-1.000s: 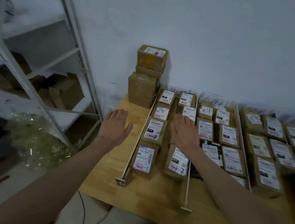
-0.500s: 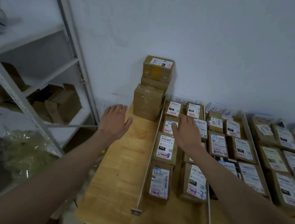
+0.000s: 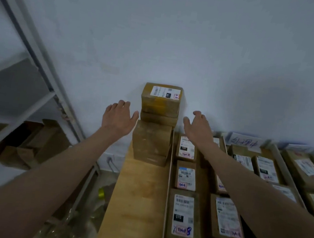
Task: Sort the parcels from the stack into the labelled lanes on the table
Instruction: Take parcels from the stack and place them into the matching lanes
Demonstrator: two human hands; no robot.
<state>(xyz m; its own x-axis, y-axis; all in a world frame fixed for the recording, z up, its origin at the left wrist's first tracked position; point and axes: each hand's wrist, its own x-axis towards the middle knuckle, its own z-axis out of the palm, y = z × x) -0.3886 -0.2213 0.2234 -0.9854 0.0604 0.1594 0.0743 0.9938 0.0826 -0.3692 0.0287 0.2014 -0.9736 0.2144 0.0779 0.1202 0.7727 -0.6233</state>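
Both hands, left point(image 3: 119, 117) and right point(image 3: 198, 128), grip wide and empty: clamp top parcel point(image 3: 161, 99) at frame centre squarely, lift straight off stack point(image 3: 152, 138).

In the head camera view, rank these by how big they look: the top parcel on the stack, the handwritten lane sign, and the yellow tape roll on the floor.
1. Top parcel
2. Lane sign
3. Yellow tape roll

The parcel and sign stand at similar depth by the wall, so that order is fair.

Dim, bluish indoor light, soft shadows on the wall, slight blur, wide-angle bending at edges.
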